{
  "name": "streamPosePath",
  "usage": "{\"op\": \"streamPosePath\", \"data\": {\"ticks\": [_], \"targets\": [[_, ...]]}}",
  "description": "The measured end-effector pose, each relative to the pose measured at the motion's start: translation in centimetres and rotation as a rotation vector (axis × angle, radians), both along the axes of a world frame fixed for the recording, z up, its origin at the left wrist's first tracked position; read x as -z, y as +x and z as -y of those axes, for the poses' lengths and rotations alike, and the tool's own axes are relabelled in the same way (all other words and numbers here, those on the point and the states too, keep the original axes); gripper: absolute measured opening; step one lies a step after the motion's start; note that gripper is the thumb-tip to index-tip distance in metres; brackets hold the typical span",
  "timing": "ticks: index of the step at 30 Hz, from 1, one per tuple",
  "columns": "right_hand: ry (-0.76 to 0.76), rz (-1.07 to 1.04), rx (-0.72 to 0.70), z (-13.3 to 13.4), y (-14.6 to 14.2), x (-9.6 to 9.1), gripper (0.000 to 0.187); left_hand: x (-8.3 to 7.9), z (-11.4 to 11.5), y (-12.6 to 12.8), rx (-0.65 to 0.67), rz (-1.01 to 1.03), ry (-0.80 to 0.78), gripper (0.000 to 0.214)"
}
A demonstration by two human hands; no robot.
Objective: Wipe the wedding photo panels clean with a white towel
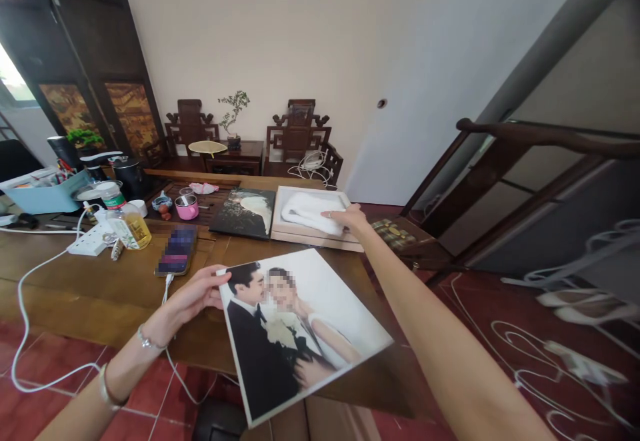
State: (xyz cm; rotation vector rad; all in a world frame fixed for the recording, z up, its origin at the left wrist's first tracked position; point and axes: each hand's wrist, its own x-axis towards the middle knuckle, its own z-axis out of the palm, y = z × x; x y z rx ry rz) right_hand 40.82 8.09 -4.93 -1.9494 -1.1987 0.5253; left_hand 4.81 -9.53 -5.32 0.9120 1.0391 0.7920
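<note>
Photo panel gripped at corner by left hand; white cloth in box touched by right hand, closure not discernible

left fingers hold a photo panel; right fingers touch white cloth.
</note>
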Motion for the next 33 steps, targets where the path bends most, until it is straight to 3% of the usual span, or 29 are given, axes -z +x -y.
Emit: {"op": "streamPosePath", "data": {"ticks": [4,9,13,15,18,21,25,29,33], "targets": [[0.1,-0.166,0.064,0.6,-1.3,-0.3,0.084,1.1,-0.3,0.8,0.001,-0.022,-0.034,0.037],[0.293,-0.358,-0.005,3.2,-2.5,-1.4,0.076,2.1,-2.0,0.8,0.049,-0.067,-0.056,0.04],[0.38,-0.502,-0.123,8.5,-3.1,-0.9,0.074,2.5,-4.0,0.2,0.107,-0.132,-0.039,0.043],[0.413,-0.687,-0.245,12.0,-3.4,0.0,0.075,2.6,-4.8,0.1,0.137,-0.18,-0.033,0.044],[0.338,-0.787,-0.353,16.4,-3.8,1.6,0.064,2.6,-5.4,0.4,0.131,-0.318,0.006,0.046],[0.245,-0.661,-0.428,18.5,-3.5,3.1,0.051,2.6,-5.5,1.0,0.085,-0.426,0.11,0.052],[0.129,-0.296,-0.358,18.5,-2.3,4.4,0.045,1.9,-5.3,1.8,0.095,-0.655,0.347,0.05],[0.001,0.067,-0.294,17.7,-1.7,4.6,0.039,0.4,-5.2,2.7,0.099,-0.959,0.536,0.031],[-0.018,0.141,-0.268,17.1,-1.9,4.1,0.038,-0.8,-3.9,4.2,0.054,-1.271,0.658,0.028]]}}
